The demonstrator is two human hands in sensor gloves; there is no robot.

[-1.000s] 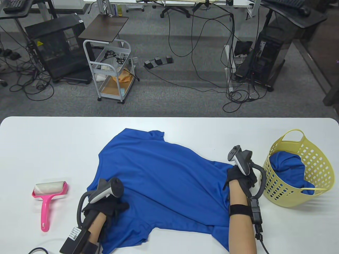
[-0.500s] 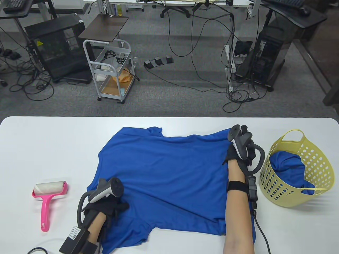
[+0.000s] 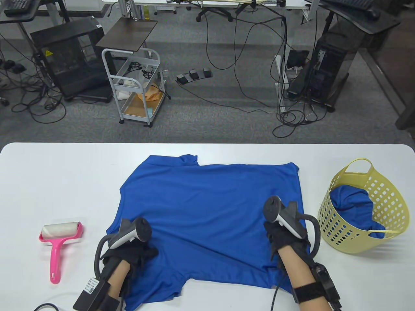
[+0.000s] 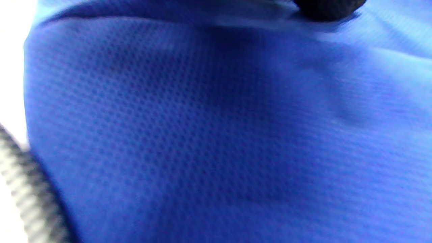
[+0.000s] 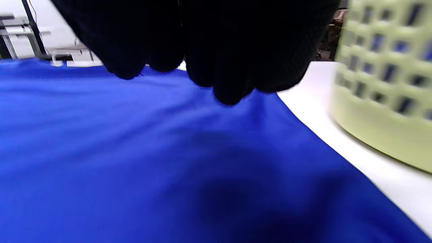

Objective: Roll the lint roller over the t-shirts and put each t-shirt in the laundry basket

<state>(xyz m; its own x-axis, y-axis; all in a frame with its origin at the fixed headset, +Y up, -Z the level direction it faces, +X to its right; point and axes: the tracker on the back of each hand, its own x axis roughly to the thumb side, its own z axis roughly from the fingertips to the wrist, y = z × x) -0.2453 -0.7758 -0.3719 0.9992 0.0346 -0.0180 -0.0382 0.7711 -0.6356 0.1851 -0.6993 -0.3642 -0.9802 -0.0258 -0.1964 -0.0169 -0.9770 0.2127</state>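
Blue t-shirt (image 3: 207, 213) spread flat mid-bench (image 3: 65, 168). Left hand (image 3: 129, 254) resting on its near-left part, grip impossible to tell. Right hand (image 3: 287, 238) over the near-right part, fingers (image 5: 233, 67) hanging loosely curled, holding nothing. Pink lint roller (image 3: 58, 246) lying off to the left, untouched. Yellow laundry basket (image 3: 366, 207) at right, blue fabric already inside.

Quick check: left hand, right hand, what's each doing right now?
Left hand: on the shirt; grip cannot be told.
Right hand: over the shirt, fingers loosely curled, holding nothing.
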